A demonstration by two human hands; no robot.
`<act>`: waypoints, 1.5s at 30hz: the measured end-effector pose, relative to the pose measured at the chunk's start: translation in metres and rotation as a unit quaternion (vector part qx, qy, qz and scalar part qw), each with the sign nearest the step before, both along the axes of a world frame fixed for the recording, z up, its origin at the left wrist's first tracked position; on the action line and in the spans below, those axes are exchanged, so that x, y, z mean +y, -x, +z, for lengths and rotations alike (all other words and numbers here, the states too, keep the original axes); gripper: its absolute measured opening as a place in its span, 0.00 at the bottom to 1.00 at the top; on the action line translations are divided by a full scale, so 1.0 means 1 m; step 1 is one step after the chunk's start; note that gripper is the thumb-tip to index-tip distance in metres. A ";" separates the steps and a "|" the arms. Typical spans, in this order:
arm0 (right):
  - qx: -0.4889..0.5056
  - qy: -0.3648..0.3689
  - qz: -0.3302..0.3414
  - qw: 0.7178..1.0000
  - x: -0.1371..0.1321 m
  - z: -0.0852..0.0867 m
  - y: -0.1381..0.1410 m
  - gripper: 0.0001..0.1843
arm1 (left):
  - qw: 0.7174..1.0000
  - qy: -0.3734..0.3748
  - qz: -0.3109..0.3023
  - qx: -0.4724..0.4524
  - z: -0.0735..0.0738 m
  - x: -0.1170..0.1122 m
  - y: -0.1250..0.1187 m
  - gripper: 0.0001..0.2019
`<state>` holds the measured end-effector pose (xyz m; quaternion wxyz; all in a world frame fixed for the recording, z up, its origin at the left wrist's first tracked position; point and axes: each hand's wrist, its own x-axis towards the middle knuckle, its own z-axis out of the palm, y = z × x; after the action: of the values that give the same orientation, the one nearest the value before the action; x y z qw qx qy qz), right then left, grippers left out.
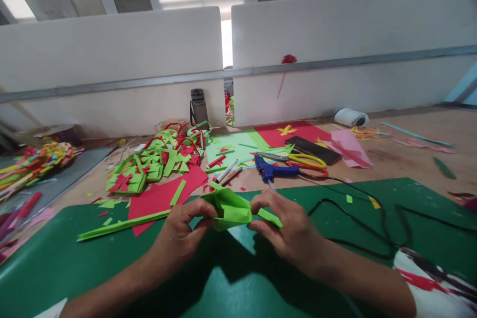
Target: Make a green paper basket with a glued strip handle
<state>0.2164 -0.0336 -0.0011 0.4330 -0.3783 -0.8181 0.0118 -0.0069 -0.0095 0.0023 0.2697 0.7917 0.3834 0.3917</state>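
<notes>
A light-green folded paper box (233, 211), open at the top, is held above the green mat. My left hand (188, 223) pinches its left side between thumb and fingers. At the right corner, the thumb and index finger of my right hand (285, 226) close on the paper's edge. A short green paper strip (270, 217) shows between those fingers; I cannot tell whether it is gripped too. Just beyond the hands lies a blue glue gun (276, 171). A long folded green strip (122, 226) rests on the mat to the left.
Finished-looking green paper baskets (160, 159) with red bows are heaped at back left beside a dark bottle (198, 109). Yellow-handled scissors (305, 160), a black phone (313, 150) and red paper (167, 194) lie around. A black cable (372, 208) loops across the mat's right.
</notes>
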 end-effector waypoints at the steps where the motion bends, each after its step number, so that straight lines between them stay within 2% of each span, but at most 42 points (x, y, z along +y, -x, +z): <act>1: 0.003 0.003 0.005 1.000 0.000 -0.002 0.000 0.04 | 1.000 -0.013 -0.007 0.001 0.000 -0.001 -0.001 0.05; 5: -0.011 -0.024 0.026 0.999 0.002 -0.007 0.001 0.03 | 0.998 -0.048 -0.018 0.027 0.000 -0.004 -0.006 0.02; 8: -0.038 -0.059 0.040 0.997 0.002 -0.010 0.002 0.02 | 0.996 -0.066 -0.004 0.057 0.001 -0.008 -0.012 0.06; 15: -0.076 -0.080 0.069 0.991 -0.001 -0.009 0.005 0.04 | 0.991 -0.040 0.026 0.126 0.012 -0.020 -0.024 0.15; 22: -0.059 -0.075 0.074 0.993 -0.002 -0.011 0.005 0.04 | 0.990 -0.018 0.013 0.139 0.018 -0.025 -0.025 0.18; 29: -0.039 -0.046 0.076 0.995 -0.006 -0.006 0.005 0.12 | 0.992 -0.024 0.013 0.125 0.013 -0.025 -0.024 0.16; 36: 0.017 0.015 0.076 0.997 -0.008 -0.001 0.006 0.07 | 0.997 0.009 -0.016 0.077 0.017 -0.028 -0.026 0.15; 45: 0.030 0.053 0.083 0.995 -0.006 -0.001 0.006 0.07 | 0.998 0.040 -0.025 0.052 0.018 -0.031 -0.026 0.14</act>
<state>0.2108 -0.0400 -0.0022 0.4342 -0.3309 -0.8315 0.1025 0.0192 -0.0408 0.0205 0.2904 0.8090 0.3927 0.3271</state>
